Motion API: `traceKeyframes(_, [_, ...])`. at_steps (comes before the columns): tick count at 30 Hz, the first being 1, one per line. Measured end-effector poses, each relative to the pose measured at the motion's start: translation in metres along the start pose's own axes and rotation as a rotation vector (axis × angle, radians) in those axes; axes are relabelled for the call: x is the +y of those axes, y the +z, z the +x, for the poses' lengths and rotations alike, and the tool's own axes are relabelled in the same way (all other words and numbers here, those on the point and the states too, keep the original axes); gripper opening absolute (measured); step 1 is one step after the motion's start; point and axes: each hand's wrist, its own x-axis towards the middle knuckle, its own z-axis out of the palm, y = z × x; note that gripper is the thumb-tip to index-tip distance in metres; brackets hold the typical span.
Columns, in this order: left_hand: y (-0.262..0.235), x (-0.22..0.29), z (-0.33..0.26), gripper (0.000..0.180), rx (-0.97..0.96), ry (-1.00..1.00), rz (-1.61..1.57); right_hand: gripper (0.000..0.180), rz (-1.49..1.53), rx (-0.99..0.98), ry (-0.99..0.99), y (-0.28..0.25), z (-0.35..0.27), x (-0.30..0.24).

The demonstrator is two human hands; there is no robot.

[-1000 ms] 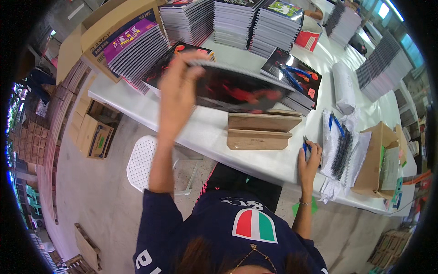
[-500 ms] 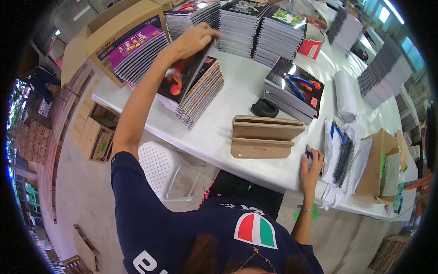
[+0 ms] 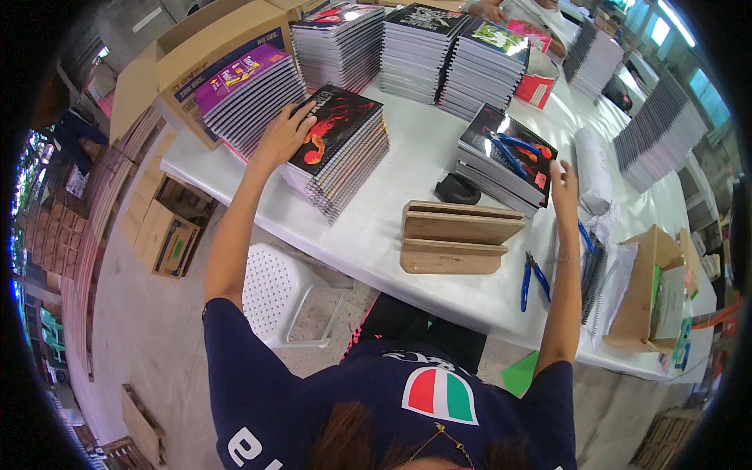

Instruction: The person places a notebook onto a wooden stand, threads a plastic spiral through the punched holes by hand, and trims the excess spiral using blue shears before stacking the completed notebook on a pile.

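- Head view: left hand (image 3: 283,139), fingers spread, rests on spiral-bound notebooks (image 3: 341,125) behind-left of the slotted wooden holder (image 3: 451,261).
- Right hand (image 3: 561,182), fingers half-curled, at the notebook pile (image 3: 500,174) behind-right of that holder; cannot tell its grip.

White stool (image 3: 278,294), perforated seat, just beside the near edge of the table (image 3: 419,145). Big open carton (image 3: 227,31) at the table's far left. Floor carton (image 3: 174,244) left of the table. Side carton (image 3: 633,294), also open, at the right end. Green sheet (image 3: 519,374) on the floor. Pallet (image 3: 672,431) lower right, wood board (image 3: 139,423) lower left. Lit tube (image 3: 675,17) upper right.
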Motion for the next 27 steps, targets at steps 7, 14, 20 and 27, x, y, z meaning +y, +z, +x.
traceKeyframes(7, [0.008,-0.025,-0.005,0.044,0.068,0.144,0.077,0.064,0.289,-0.109,0.238,0.015,0.021,0.006])
traceKeyframes(14, [-0.005,0.022,-0.009,0.046,0.21,0.067,0.128,0.049,0.116,-0.014,0.1,0.004,0.044,0.038])
traceKeyframes(20, [-0.058,0.08,-0.056,0.045,0.397,0.123,0.164,0.038,-0.038,0.117,-0.074,0.024,0.025,-0.017])
traceKeyframes(27, [-0.07,0.142,-0.086,0.044,0.406,0.173,-0.045,0.03,0.313,0.306,-0.252,0.029,0.019,-0.017])
